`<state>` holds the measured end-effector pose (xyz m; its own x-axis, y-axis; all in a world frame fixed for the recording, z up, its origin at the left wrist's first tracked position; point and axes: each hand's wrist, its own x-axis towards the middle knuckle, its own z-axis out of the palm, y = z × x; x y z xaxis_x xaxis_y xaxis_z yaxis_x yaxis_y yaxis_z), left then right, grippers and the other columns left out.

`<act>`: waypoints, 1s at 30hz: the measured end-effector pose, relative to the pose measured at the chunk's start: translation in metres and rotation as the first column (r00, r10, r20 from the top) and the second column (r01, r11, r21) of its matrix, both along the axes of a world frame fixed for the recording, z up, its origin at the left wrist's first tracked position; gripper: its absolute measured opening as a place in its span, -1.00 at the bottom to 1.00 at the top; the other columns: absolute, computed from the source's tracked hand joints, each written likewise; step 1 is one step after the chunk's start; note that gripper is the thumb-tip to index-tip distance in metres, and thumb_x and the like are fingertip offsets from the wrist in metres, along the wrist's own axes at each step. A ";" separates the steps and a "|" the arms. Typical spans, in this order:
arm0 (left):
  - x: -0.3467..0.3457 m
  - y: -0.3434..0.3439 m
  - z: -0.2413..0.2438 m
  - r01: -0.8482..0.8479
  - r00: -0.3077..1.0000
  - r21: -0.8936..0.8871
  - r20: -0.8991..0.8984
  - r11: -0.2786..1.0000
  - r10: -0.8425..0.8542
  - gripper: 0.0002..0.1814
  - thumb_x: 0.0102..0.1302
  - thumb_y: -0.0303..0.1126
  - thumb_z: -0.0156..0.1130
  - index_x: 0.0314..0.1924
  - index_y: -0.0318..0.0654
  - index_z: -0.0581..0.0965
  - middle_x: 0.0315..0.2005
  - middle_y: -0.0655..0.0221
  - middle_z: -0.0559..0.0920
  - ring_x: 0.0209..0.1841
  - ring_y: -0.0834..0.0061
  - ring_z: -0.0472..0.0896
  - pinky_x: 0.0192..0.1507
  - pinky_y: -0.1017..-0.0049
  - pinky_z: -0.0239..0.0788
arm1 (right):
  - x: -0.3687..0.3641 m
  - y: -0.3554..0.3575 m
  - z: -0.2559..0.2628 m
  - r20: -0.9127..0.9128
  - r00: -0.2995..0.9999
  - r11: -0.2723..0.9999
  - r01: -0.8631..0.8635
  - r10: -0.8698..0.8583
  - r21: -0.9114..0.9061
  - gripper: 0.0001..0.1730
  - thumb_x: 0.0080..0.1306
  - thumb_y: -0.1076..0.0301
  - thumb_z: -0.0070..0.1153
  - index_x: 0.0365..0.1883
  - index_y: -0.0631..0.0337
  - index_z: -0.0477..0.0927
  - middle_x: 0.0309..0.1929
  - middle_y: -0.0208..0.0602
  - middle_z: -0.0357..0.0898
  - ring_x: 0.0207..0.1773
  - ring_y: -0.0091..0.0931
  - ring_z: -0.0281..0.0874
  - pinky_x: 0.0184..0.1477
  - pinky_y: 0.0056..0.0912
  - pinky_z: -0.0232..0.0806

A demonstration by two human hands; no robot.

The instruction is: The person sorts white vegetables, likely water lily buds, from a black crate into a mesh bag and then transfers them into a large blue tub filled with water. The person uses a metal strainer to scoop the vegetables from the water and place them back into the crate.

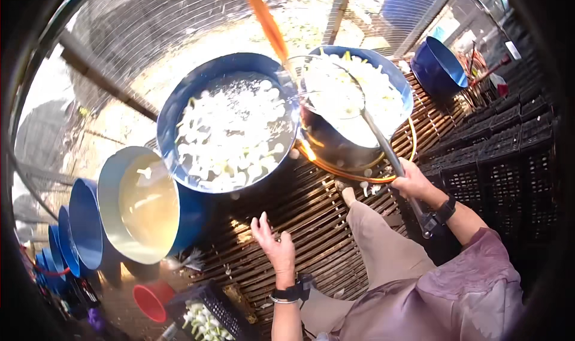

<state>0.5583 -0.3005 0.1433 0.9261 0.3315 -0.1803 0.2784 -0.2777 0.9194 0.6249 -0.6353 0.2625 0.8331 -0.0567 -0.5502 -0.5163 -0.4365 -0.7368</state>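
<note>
My right hand [412, 181] grips the long metal handle [382, 139] of a hoop-shaped scoop net [363, 99]. Its hoop lies over the near left rim of a blue drum [406, 96], heaped with white round-headed pieces [373, 100] with pale green stalks; glare hides where the mesh ends. To the left stands another blue drum [168, 116] of water, with similar white pieces [224, 139] floating in it. My left hand [274, 244] holds nothing. Fingers apart, it hovers above the slatted floor [323, 233], below that water drum.
A cream-lined drum [108, 206] of cloudy liquid and several blue drums [85, 224] line the left. A red bucket [150, 298] and a dark crate [229, 312] of white pieces stand below. An orange hose [359, 178] loops around the heaped drum. Black crates [489, 184] stack at right.
</note>
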 end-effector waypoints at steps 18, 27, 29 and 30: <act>0.275 -0.313 -0.141 0.259 0.915 -0.243 -0.247 0.935 -0.318 -0.21 0.01 -0.61 0.09 0.34 -0.21 0.23 0.11 0.19 0.35 -0.04 0.38 0.42 -0.06 0.44 0.39 | 0.165 -0.277 -0.192 -0.360 0.902 0.971 0.219 -0.238 -0.094 -0.86 0.01 0.55 0.04 -0.53 0.51 0.42 -0.75 -0.24 0.39 -0.80 -0.52 0.36 -0.75 -0.45 0.22; 0.321 -0.318 -0.190 0.117 0.888 -0.184 -0.420 0.976 -0.186 0.00 -0.05 -0.58 0.26 0.42 -0.23 0.01 0.30 -0.04 0.15 0.33 0.14 0.16 0.33 0.32 0.01 | 0.221 -0.295 -0.185 -0.596 0.802 0.999 0.016 -0.042 -0.048 -0.90 -0.01 0.58 -0.10 -0.55 0.44 0.46 -0.79 -0.26 0.36 -0.78 -0.54 0.34 -0.75 -0.44 0.15; 0.337 -0.331 -0.196 0.084 0.917 -0.102 -0.382 0.991 -0.117 0.04 -0.08 -0.57 0.28 0.42 -0.25 -0.02 0.27 -0.02 0.23 0.28 0.26 0.25 0.24 0.40 0.14 | 0.244 -0.288 -0.215 -0.716 0.690 0.979 0.200 -0.105 0.050 -0.89 0.05 0.58 -0.15 -0.55 0.40 0.45 -0.74 -0.27 0.36 -0.77 -0.55 0.30 -0.72 -0.47 0.16; 0.345 -0.329 -0.208 0.018 0.909 -0.248 -0.400 0.968 -0.119 0.14 -0.12 -0.50 0.38 0.42 -0.30 -0.09 0.35 0.00 0.07 0.35 0.31 0.14 0.32 0.43 0.02 | 0.253 -0.280 -0.233 -0.741 0.655 0.936 0.333 -0.146 0.110 -0.89 0.08 0.59 -0.18 -0.55 0.35 0.42 -0.67 -0.30 0.36 -0.74 -0.56 0.29 -0.69 -0.45 0.21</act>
